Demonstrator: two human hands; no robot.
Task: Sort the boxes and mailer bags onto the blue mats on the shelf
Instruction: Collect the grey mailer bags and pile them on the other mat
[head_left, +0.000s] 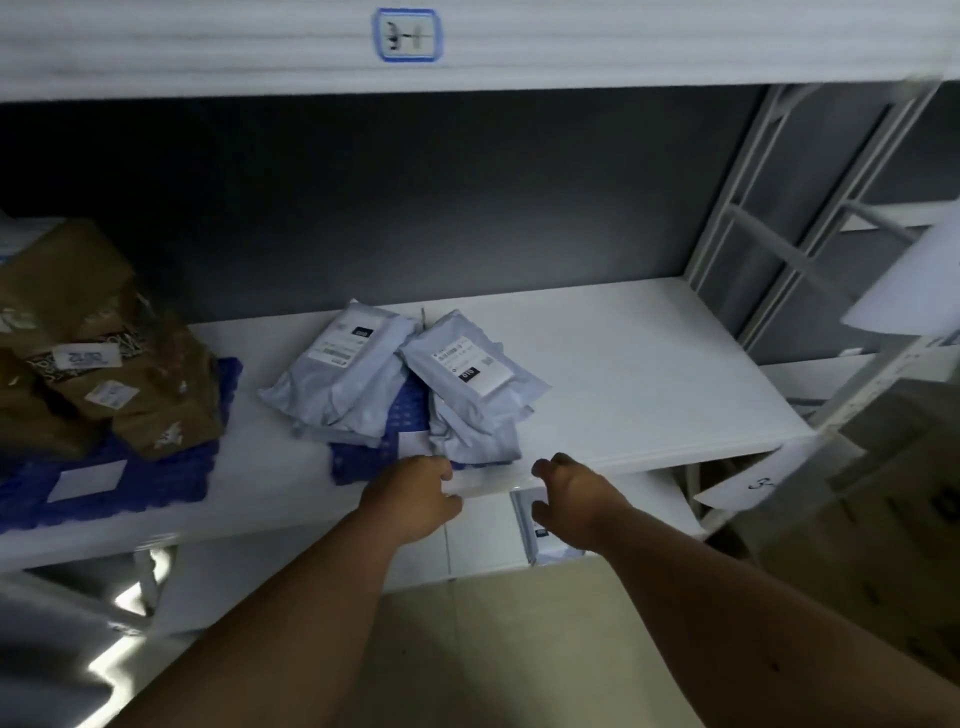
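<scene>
Mailer bags (415, 379): heaped on blue mat (363, 462), long axes running away from me; left hand (415, 499) nearest, seemingly pinching a white bag edge; right hand (571, 499) half-curled, empty

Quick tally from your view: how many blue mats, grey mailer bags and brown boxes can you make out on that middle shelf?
Blue mats: 2, left mat and centre mat
Grey mailer bags: at least 3, e.g.
Brown boxes: about 4, piled and blurred, so not certain
Total: about 9
</scene>
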